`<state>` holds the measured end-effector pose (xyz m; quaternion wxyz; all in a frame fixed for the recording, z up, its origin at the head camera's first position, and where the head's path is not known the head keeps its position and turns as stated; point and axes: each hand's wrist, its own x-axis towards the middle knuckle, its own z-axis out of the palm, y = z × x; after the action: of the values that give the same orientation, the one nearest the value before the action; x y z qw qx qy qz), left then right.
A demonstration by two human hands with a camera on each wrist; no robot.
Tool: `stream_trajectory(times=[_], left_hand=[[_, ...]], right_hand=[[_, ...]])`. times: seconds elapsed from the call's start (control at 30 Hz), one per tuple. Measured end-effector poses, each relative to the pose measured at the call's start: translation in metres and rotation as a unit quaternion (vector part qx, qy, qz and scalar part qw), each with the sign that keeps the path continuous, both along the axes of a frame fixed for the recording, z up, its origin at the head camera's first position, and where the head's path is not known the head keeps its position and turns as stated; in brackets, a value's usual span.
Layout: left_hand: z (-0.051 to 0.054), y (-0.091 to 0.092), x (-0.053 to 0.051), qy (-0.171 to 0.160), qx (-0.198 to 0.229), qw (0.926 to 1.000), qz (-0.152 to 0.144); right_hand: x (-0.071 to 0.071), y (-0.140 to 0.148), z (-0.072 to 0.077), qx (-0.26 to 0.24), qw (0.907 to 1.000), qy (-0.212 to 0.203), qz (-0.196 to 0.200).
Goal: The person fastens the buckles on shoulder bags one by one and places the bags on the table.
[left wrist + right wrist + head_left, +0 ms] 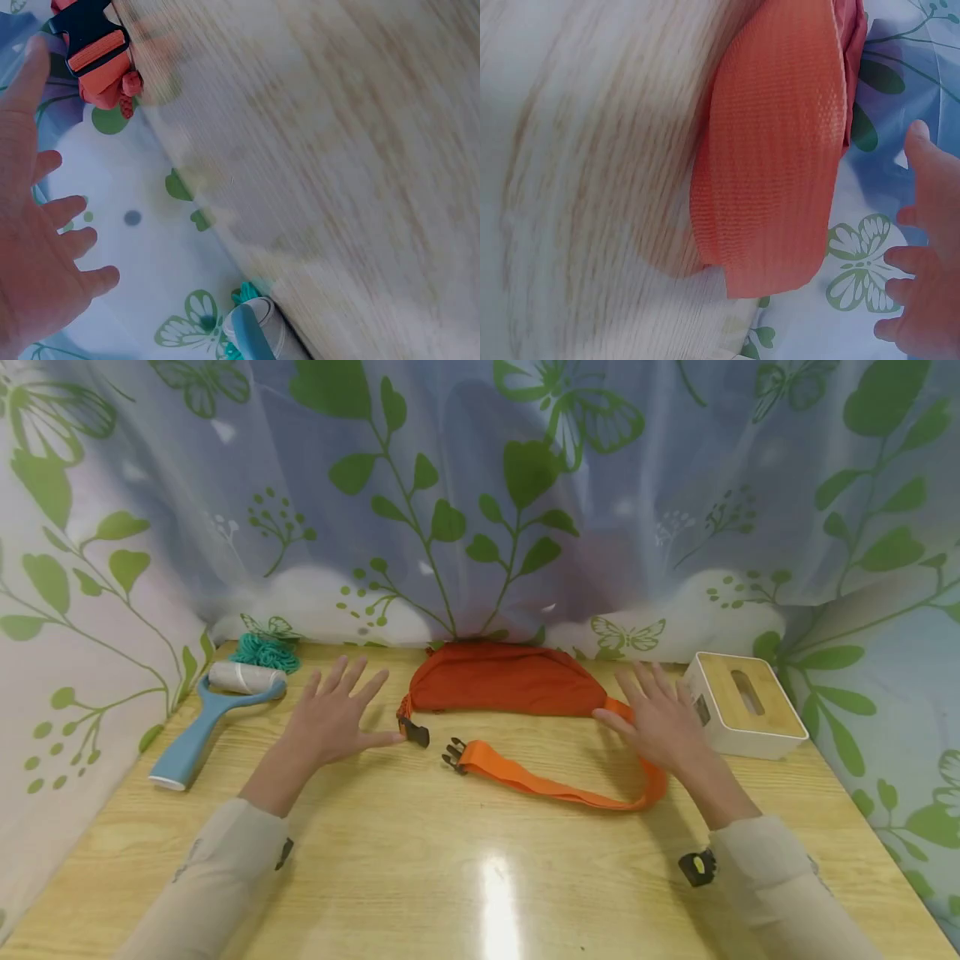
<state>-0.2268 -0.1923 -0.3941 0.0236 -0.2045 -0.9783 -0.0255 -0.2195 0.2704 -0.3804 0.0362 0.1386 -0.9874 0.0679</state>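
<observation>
A rust-red waist bag [506,681] lies at the back middle of the wooden table. Its orange strap [555,787] curls round on the right and ends in a black prong buckle half [453,757]. The black socket half [414,732] sits at the bag's left end, apart from the prongs. My left hand [330,714] is spread with straight fingers, its thumb near the socket half; nothing is in it. My right hand [660,718], also spread and holding nothing, hovers above the strap's right bend. In the right wrist view the strap [776,157] stands below that hand.
At the left lie a blue-handled lint roller [197,739] and a teal bundle of yarn [265,652]. A white tissue box [750,742] with a wooden lid stands at the right. A patterned curtain [480,527] hangs behind the table and along both sides.
</observation>
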Motion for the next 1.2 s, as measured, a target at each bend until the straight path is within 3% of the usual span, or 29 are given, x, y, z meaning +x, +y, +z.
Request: stream_trajectory(times=[0.37, 0.67, 0.93, 1.2], left_hand=[[-0.003, 0.001, -0.001, -0.018, 0.07, 0.9965, -0.041], [-0.003, 0.005, -0.003, -0.017, 0.13, 0.988, -0.081], [-0.004, 0.01, -0.003, -0.054, 0.188, 0.9765, -0.09], [-0.004, 0.014, -0.003, -0.09, 0.235, 0.9646, -0.077]], right_hand=[[0.0, -0.012, 0.001, -0.032, 0.9988, 0.002, 0.036], [0.001, -0.031, 0.0, -0.064, 0.9961, -0.009, 0.06], [0.003, -0.045, -0.005, -0.079, 0.9927, -0.022, 0.088], [0.003, -0.059, -0.005, -0.087, 0.9893, -0.015, 0.116]])
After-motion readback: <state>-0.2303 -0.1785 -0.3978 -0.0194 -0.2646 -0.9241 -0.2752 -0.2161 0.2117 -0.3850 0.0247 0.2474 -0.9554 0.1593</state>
